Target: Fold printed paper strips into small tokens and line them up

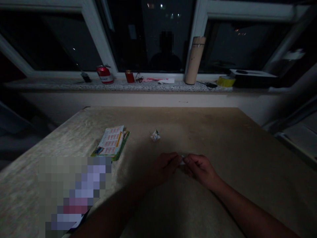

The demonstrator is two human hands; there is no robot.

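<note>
My left hand (168, 165) and my right hand (201, 168) meet over the middle of the table. Between their fingertips is a small piece of white paper (182, 161), pinched from both sides and mostly covered by the fingers. Beyond the hands, a small folded paper piece (155, 136) with pointed corners and printed colours sits on the table. To the left lies a stack of printed calendar sheets (111, 140) with red number grids and green edges. Dim light leaves the paper's exact shape in my fingers unclear.
A blurred-out purple object (86, 188) lies at the table's near left. On the granite windowsill (153, 86) stand a red can (105, 74), a small jar (129, 76), a tall tan cylinder (195, 61), a yellow tape roll (226, 81) and a dark box (254, 79).
</note>
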